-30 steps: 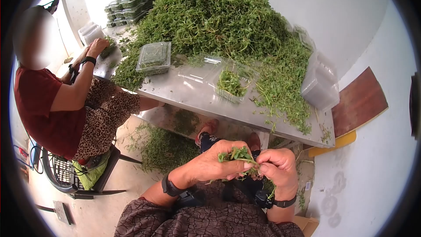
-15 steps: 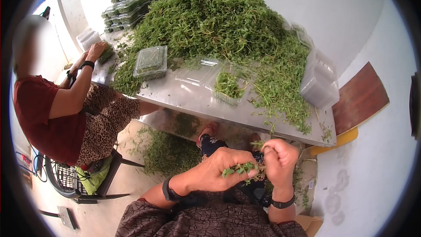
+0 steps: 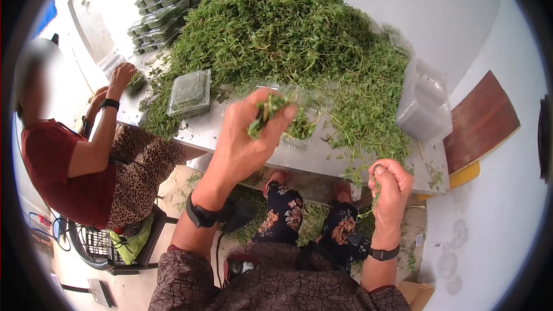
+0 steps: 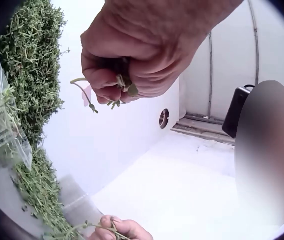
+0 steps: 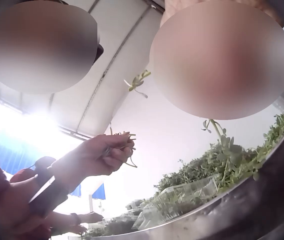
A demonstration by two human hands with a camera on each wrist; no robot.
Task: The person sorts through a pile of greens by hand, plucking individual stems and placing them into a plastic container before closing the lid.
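Note:
My left hand (image 3: 245, 138) is raised over the front of the metal table and grips a small bunch of leafy green sprigs (image 3: 268, 116). In the head view it overlaps an open clear clamshell box (image 3: 315, 132) that holds some loose greens. At the table's front edge, my right hand (image 3: 394, 193) pinches thin green stems (image 3: 377, 194) between thumb and fingers. In the left wrist view, a stem (image 4: 88, 95) pokes out below the curled left fingers. The right wrist view shows the left hand (image 5: 89, 157) from the side, stem ends sticking out of it.
A large heap of greens (image 3: 276, 29) covers the back of the table. Near it are a closed filled box (image 3: 190, 93), stacked filled boxes (image 3: 164, 17) and nested clear boxes (image 3: 426, 106). Another person (image 3: 72, 155) sits at the left, hands on a box. Greens litter the floor.
My hands, together over my lap a second ago, have parted. The left has moved up over the table with its bunch, while the right has shifted slightly right and up with stems.

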